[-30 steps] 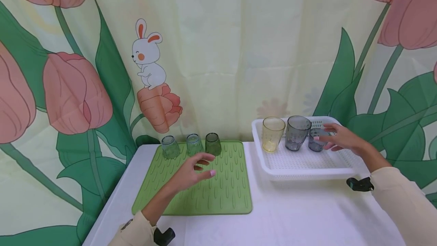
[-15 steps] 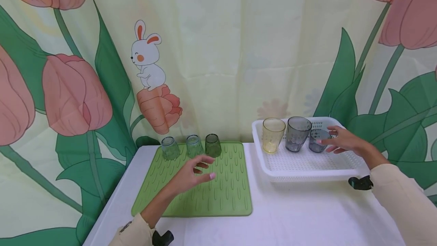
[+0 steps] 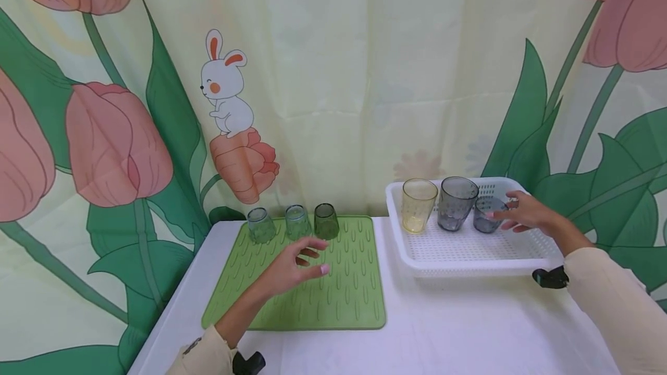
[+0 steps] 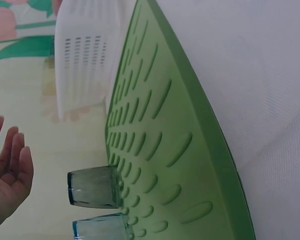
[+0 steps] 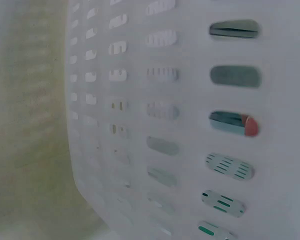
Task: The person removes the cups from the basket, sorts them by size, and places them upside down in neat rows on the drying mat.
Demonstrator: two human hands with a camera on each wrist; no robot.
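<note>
In the head view my right hand [image 3: 528, 213] is at the small grey glass [image 3: 484, 219] in the white basket [image 3: 469, 266]. A fingertip overlaps the glass, and the other fingers are spread at its right side; I cannot tell whether they touch it. A tall grey glass [image 3: 457, 204] and a yellow glass [image 3: 418, 207] stand upright beside it. My left hand [image 3: 292, 268] hovers over the green mat [image 3: 333, 300], fingers loosely bent, holding nothing. On the mat's back edge stand a dark green glass [image 3: 326, 221] and two paler ones, the middle glass [image 3: 297, 223] and left glass [image 3: 260, 225].
A white cloth [image 3: 443, 328] covers the table under the mat and basket. Behind hangs a printed curtain [image 3: 333, 74] with tulips and a rabbit. The basket's perforated wall [image 5: 195, 100] fills much of the right wrist view.
My right hand has shifted slightly right, its upper fingers drawing back a little from the small grey glass. The left hand has stayed almost still. The glasses keep their places.
</note>
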